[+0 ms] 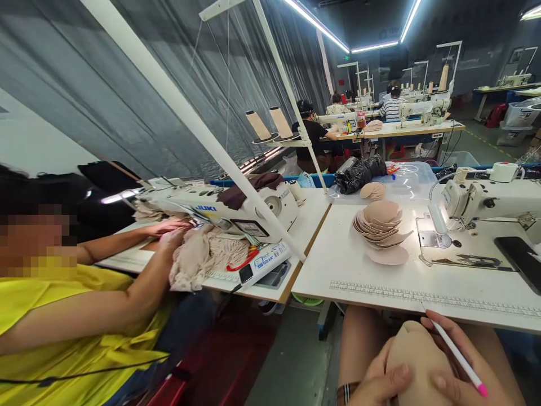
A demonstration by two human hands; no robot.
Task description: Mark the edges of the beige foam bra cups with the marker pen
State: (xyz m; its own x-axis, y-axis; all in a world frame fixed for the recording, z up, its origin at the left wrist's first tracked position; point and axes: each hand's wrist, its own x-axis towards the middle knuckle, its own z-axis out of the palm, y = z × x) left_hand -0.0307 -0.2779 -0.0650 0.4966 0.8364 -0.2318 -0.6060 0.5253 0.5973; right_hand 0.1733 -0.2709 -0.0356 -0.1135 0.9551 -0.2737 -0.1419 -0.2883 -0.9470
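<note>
Over my lap, at the table's front edge, I hold a beige moulded fabric cup (416, 361). My left hand (382, 386) is closed on its left side, with the thumb lying across the front. My right hand (459, 389) presses the other side with its thumb. The same hand also keeps a slim white pen (456, 352) with a pink end, its tip pointing up toward the table edge. Past the ruler strip (393, 292) on the tabletop, a loose stack of beige cups (380, 225) leans, with a smaller pile of cups (372, 191) behind it.
At the right stand a sewing machine (499, 194) and a black phone (518, 256). A clear plastic tray (409, 180) with a black bag (359, 173) lies at the back. On my left, a co-worker in yellow (84, 316) handles fabric at another sewing machine (211, 206).
</note>
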